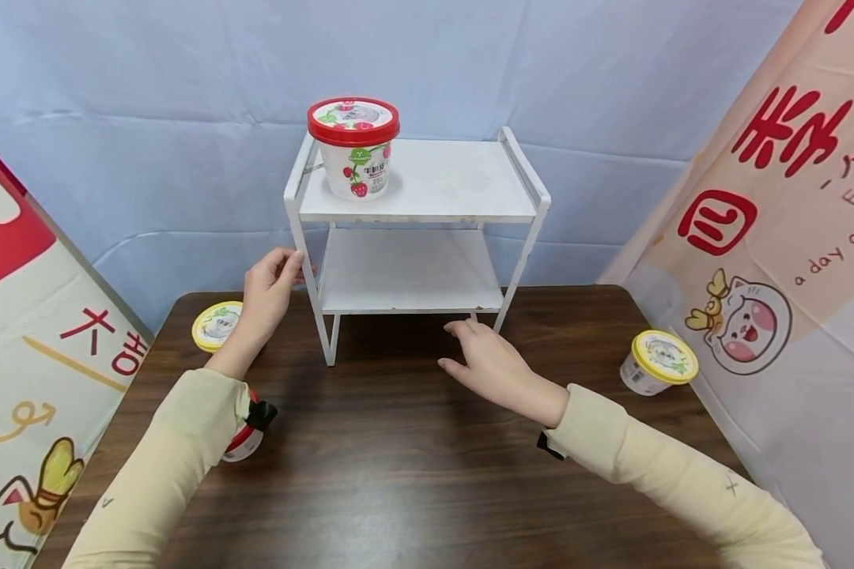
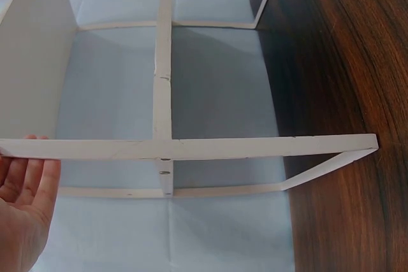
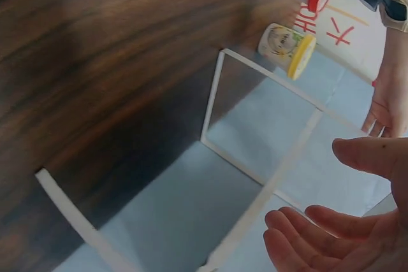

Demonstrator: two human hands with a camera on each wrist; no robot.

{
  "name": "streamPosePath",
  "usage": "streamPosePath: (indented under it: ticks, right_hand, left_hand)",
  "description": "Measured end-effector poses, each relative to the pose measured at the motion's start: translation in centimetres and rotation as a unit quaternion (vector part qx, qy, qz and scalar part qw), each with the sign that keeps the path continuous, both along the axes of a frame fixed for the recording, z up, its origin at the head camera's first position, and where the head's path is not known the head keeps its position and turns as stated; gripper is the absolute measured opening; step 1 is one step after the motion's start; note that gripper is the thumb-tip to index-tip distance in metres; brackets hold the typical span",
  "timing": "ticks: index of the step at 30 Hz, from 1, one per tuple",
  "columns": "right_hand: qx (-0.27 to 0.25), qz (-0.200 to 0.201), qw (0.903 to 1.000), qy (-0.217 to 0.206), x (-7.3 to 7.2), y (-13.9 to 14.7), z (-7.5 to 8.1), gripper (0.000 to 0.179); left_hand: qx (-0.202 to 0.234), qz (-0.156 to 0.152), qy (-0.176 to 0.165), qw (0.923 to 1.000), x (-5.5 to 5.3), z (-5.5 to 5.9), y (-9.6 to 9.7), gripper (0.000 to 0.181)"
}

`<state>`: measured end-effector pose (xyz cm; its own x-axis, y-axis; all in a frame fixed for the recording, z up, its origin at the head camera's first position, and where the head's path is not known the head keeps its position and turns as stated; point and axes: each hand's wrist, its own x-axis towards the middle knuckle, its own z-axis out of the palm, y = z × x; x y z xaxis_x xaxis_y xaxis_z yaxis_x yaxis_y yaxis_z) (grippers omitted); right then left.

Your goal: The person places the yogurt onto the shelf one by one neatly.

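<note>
A white two-tier shelf rack (image 1: 427,269) stands on the table. My left hand (image 1: 269,283) grips its left front post, the fingers passing behind it and the thumb on the near side. In the left wrist view, fingertips show past the post (image 2: 102,149). Just below the lower shelf's front edge is my right hand (image 1: 496,365), its fingers relaxed and apart from the rack. A white tub with a red lid (image 1: 359,150) and strawberry print stands at the top shelf's left end.
Another red-lidded tub (image 1: 242,449) is partly hidden under my left forearm. One yellow-lidded tub (image 1: 217,325) stands at the table's left, and a second yellow-lidded tub (image 1: 658,363) near its right edge. Behind the dark wooden table (image 1: 413,466) hangs a light blue cloth (image 1: 185,158).
</note>
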<state>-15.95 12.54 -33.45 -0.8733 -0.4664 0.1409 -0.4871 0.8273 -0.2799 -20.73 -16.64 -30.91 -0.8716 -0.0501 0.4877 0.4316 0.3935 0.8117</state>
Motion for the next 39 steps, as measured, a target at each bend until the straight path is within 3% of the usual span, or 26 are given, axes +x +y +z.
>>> streamPosePath:
  ticks: [27, 39]
  right_hand:
    - [-0.026, -0.093, 0.9932, -0.065, 0.8, 6.6, -4.3, 0.047]
    - [-0.041, -0.139, 0.9871, -0.068, 0.7, 9.2, -5.5, 0.049]
  left_hand:
    - [-0.002, -0.004, -0.001, 1.0000, -0.3, -0.2, -0.2, 0.028]
    - [-0.006, -0.001, -0.003, 1.0000, -0.2, -0.1, -0.2, 0.029]
